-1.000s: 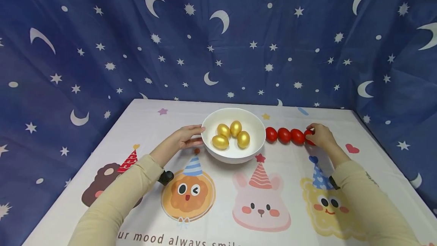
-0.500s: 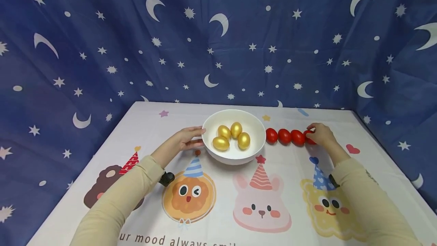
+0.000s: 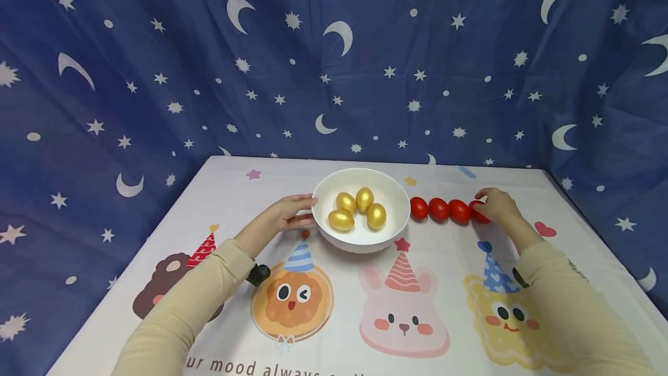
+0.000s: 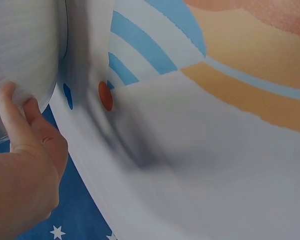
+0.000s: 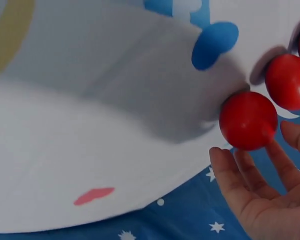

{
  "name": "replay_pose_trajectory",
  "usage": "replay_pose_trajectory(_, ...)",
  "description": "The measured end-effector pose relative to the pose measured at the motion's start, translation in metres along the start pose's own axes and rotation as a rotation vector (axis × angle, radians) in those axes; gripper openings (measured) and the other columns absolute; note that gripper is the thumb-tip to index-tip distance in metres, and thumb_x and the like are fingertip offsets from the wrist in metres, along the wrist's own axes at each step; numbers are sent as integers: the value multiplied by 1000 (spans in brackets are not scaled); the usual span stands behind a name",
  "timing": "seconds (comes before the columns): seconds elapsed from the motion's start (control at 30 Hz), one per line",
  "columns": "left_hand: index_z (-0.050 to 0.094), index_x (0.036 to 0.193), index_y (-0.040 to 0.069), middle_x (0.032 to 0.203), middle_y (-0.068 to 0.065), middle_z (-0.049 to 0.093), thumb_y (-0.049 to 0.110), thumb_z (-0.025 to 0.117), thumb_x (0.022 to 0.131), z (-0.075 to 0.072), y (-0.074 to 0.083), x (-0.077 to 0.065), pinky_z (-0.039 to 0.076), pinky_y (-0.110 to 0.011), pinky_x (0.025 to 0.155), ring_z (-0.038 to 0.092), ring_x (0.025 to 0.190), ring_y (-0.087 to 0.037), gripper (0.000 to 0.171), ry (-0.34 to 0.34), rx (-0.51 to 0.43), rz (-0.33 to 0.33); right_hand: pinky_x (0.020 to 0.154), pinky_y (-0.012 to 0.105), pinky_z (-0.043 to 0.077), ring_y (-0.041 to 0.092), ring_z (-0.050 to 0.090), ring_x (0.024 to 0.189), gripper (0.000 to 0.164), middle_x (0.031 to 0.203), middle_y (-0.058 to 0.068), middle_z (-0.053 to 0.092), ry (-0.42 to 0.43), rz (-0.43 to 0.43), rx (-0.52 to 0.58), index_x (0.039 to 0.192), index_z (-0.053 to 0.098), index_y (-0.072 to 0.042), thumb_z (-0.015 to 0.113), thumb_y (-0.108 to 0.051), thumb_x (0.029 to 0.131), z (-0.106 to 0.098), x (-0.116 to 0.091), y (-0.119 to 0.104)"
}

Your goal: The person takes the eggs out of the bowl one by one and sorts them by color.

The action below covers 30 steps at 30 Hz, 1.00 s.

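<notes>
Right hand [image 3: 498,209]: fingers relaxed, spread by end red egg [image 5: 247,120], row's farthest from white bowl [image 3: 360,242], to its right | my left hand [image 3: 288,213] touched bowl's left side, fingers extended | step: I judged egg-handling, setting or taking unclear | next likely needed: clean release or pinch

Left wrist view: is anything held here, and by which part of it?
The left hand holds the white bowl by its left side, fingertips touching it from outside.

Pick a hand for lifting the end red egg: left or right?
Right, most likely. The right hand is at the outermost red egg, fingers spread close about it. The left hand touches the white bowl on its far side from the eggs.
</notes>
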<state>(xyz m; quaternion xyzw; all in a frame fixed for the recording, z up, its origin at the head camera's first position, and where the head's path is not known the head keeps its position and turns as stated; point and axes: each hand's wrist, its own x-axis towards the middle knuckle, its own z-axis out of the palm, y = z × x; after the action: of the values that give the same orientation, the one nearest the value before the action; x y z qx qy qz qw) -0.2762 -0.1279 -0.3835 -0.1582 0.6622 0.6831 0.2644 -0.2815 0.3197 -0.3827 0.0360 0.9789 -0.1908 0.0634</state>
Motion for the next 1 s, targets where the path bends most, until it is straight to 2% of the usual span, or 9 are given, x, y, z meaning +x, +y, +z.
replay_pose_trajectory(0.13, 38, 145, 16, 143, -14, 40, 24, 57, 95, 2, -3, 2, 62, -17, 69, 58, 85, -13, 54, -2, 0, -4, 81, 44, 60, 43, 53, 96, 38, 114, 38, 51, -18, 20, -17, 119, 50, 13, 55, -8, 88, -6, -4, -2)
replay_pose_trajectory(0.23, 38, 145, 16, 144, -13, 40, 24, 57, 95, 3, -3, 3, 62, -16, 68, 58, 83, -13, 54, -2, -5, -7, 80, 42, 62, 43, 53, 96, 38, 113, 37, 51, -11, 5, -34, 120, 50, 13, 56, -7, 88, -10, -5, -6)
replay_pose_trajectory(0.6, 40, 144, 16, 143, -13, 42, 23, 59, 94, 6, -4, 1, 62, -19, 69, 60, 80, -13, 53, 18, 0, -7, 82, 54, 56, 45, 54, 96, 34, 108, 36, 56, 61, -102, -109, 114, 54, 12, 57, -7, 86, -19, -6, -17)
replay_pose_trajectory(0.83, 46, 139, 14, 136, -14, 50, 22, 61, 93, 5, -1, -4, 62, -20, 68, 64, 75, -12, 49, 94, 32, 47, 89, 57, 55, 47, 55, 101, 34, 114, 36, 54, 95, -175, -57, 119, 53, 9, 57, -8, 89, -31, -11, -55)
replay_pose_trajectory(1.0, 52, 134, 10, 132, -15, 54, 17, 62, 92, 11, 4, -11, 63, -22, 68, 69, 90, -21, 43, 148, 82, 90, 88, 55, 56, 44, 56, 98, 33, 113, 33, 56, 102, -251, -47, 119, 55, 7, 58, -8, 90, -37, -17, -84)
